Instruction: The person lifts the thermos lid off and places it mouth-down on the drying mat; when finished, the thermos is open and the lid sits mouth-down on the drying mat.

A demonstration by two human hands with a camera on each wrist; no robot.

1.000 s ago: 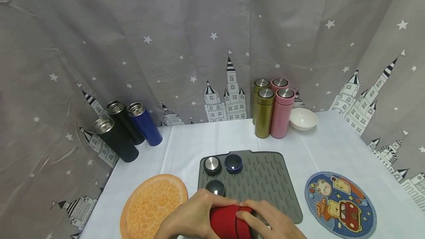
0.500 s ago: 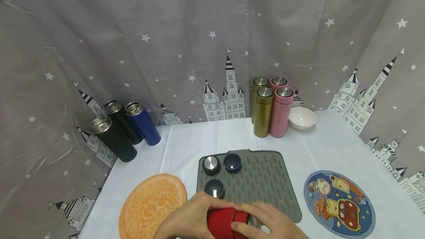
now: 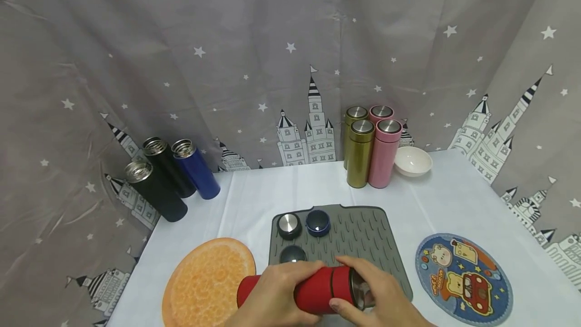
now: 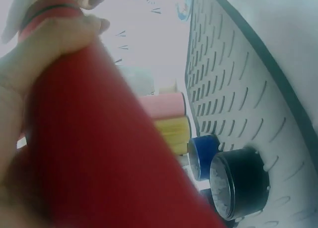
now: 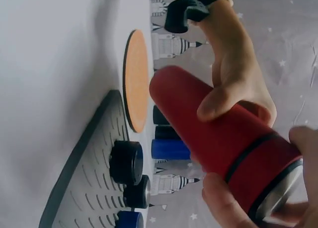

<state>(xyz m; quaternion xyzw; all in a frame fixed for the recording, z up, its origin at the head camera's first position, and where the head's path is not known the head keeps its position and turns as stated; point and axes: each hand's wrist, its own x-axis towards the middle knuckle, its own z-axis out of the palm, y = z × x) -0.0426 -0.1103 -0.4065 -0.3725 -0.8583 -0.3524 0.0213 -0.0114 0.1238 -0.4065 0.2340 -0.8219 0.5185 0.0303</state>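
Note:
A red thermos (image 3: 317,291) is held nearly sideways over the near edge of the grey ridged mat (image 3: 358,236), its base to the left and its steel-topped lid to the right. My left hand (image 3: 279,291) grips the middle of its body. Around the lid end, my right hand (image 3: 383,294) has thumb and fingers on opposite sides; in the right wrist view the red lid (image 5: 268,173) sits against the body at a dark seam. Close behind, on the mat, are a black lid (image 3: 292,253), a steel-topped black lid (image 3: 289,226) and a blue lid (image 3: 317,222).
Lidless dark thermoses (image 3: 156,191) and a lidless blue thermos (image 3: 197,170) stand back left. Capped gold (image 3: 360,160) and pink (image 3: 385,160) thermoses stand at the back beside a white bowl (image 3: 413,161). An orange round mat (image 3: 209,281) lies left, a blue cartoon mat (image 3: 465,279) right.
The red thermos has swung from mostly hidden between my hands to lying sideways, so its base now shows at the left. Both hands have stayed on it; my right hand has shifted slightly right.

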